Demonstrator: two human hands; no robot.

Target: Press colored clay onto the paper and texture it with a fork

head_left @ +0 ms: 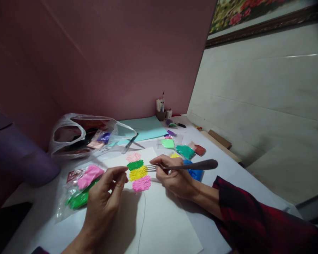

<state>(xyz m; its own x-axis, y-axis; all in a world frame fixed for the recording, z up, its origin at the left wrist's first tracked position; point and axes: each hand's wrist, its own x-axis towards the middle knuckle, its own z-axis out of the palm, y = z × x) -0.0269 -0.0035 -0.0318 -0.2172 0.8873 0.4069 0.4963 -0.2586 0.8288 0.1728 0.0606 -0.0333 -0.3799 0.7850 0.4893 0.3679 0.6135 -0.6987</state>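
My right hand [176,176] is closed around a dark metal fork [190,165], its handle pointing right. The tines reach the right edge of a yellow clay patch [138,173], close under a green clay patch [135,165]. Pale pink clay [134,157] lies above the green, and bright pink clay [141,184] below the yellow, all in one textured column on white paper [164,222]. Just left of the column is my left hand [108,194], its index fingertip by the green and yellow clay. Its thumb and index are slightly apart, with nothing visible between them.
Bagged pink and green clay [81,190] lies at left, beside a purple cylinder [23,148]. Behind are a plastic carrier bag [69,123], light blue paper [145,127] and a brush cup [161,114]. Several clay packets, including teal [185,151], lie at right.
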